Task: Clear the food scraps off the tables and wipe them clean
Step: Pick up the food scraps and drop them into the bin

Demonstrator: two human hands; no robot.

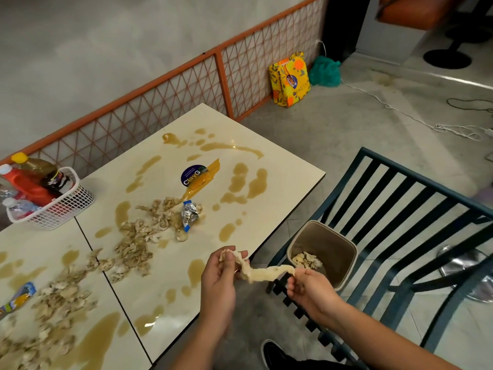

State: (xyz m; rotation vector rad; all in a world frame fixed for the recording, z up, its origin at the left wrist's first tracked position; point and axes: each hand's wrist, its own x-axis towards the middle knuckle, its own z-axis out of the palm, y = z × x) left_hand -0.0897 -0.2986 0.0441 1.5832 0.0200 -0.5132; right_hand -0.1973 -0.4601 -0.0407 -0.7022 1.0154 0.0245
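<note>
Two cream tables (280,166) stand side by side, smeared with brown liquid puddles (248,182). Piles of pale food scraps (138,236) lie across both tops, with a crumpled foil wrapper (190,214) among them. My left hand (221,279) and my right hand (306,287) each grip one end of a long, soggy pale scrap (262,272), stretched between them just off the table's near edge. A small beige bin (330,249) sits on a dark slatted chair (400,222) to the right, with some scraps inside it.
A white basket (61,206) of sauce bottles stands at the left table edge. An orange wrapper with a round sticker (197,176) and a colourful wrapper (18,297) lie on the tops. An orange mesh fence (186,89), a yellow bag (289,78) and floor cables (400,110) are behind.
</note>
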